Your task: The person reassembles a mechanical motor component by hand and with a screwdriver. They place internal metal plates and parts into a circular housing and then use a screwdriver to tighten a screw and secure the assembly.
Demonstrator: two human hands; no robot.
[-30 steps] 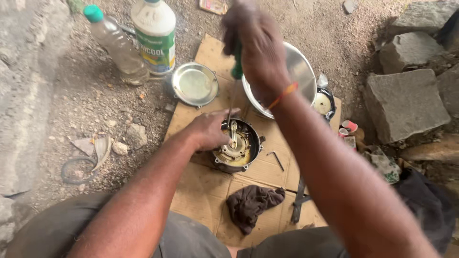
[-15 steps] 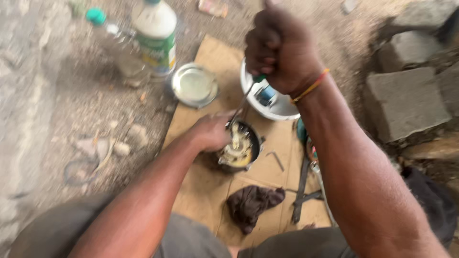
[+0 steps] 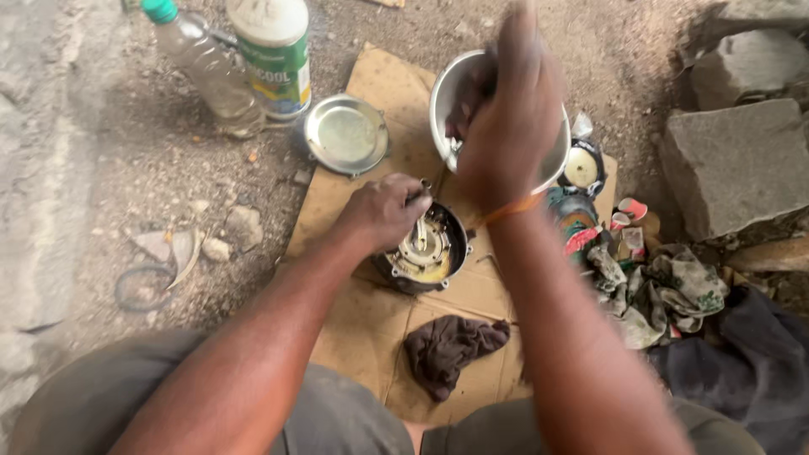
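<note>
- While the left hand [image 3: 383,211] clamps the far-left rim of the round black housing [image 3: 421,251], that housing sits directly under and just near of the raised right hand [image 3: 510,118], so the left hand is the one in contact and the right hand is above it and apart from it.
- Left fingers [image 3: 404,200] are curled closed over the rim, and a thin metal piece pokes out between them; what exactly it is stays too small to tell.
- Right hand is blurred, its fingers bunched downward; I cannot tell whether they hold anything.
- Round, with no clear long axis, the housing lies flat with its open face up, on the cardboard sheet [image 3: 371,337] spread on the ground.
- Inside, it shows a pale brass-coloured core with slotted metal parts and a yellowish greasy film; the outer wall is dark and grimy.
- Just far of the housing, partly behind the right hand, stands a steel bowl [image 3: 447,93].
- Further left lie a shallow steel lid [image 3: 345,135], a white-and-green container [image 3: 271,55] and a clear plastic bottle [image 3: 206,72].
- Near the person's knees rests a dark rag [image 3: 451,350].
</note>
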